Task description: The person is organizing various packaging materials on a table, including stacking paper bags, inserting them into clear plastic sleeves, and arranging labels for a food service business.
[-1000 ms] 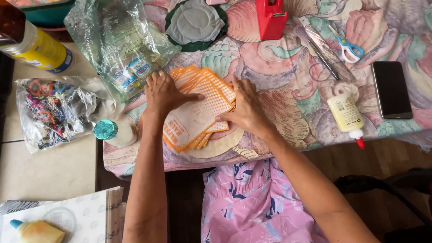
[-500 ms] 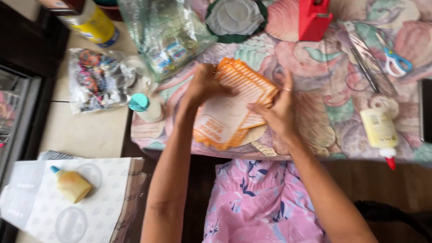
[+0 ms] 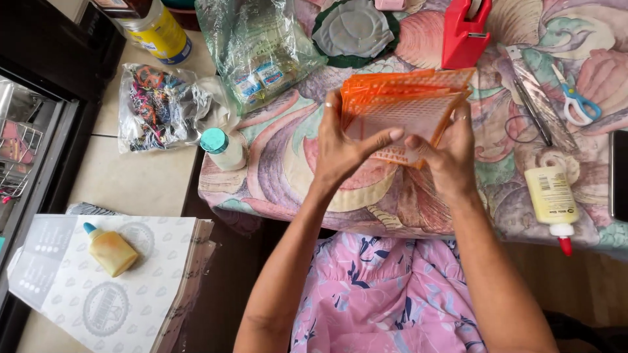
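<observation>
Both hands, the left hand (image 3: 340, 147) and right hand (image 3: 448, 153), grip a stack of orange mesh sheets (image 3: 405, 108), lifted off the floral-clothed table (image 3: 288, 176), thumbs pressing the front to square the edges. Just beyond stands a red tape dispenser (image 3: 464, 36); a glue bottle (image 3: 553, 202) lies to the right.

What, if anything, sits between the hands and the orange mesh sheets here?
Nothing visible does. The left hand and the right hand both grip the orange mesh sheets directly, lifted above the patterned cloth. The red tape dispenser and the glue bottle lie apart from them.
</observation>
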